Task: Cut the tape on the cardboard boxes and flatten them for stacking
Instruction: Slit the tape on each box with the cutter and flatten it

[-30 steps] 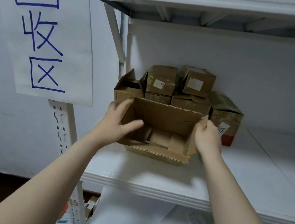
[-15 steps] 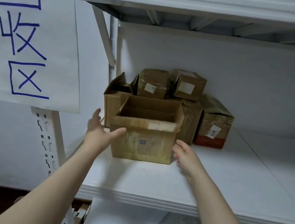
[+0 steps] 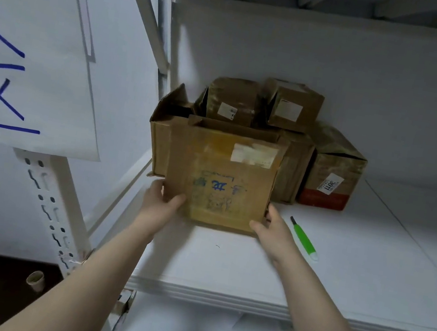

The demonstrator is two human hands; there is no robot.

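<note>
Both forearms reach up & fwd over the white shelf board (image 3: 366, 276). The left hand (image 3: 159, 209) & right hand (image 3: 272, 232) clamp the bottom corners of the open-topped brown cardboard box (image 3: 221, 177), thumbs on its near face, fingers round the sides. It stands upright on the shelf, scuffed, w/ blue scribble. A slim green plastic utility knife (image 3: 304, 239) lies just right. A pile of smaller brown cardboard boxes (image 3: 290, 108) sits behind.

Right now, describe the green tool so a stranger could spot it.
On the white shelf, find the front cardboard box. Just right of the right hand gripping it lies the green tool. It is slim, bright green, dark-tipped, unlike the brown boxes.
</note>
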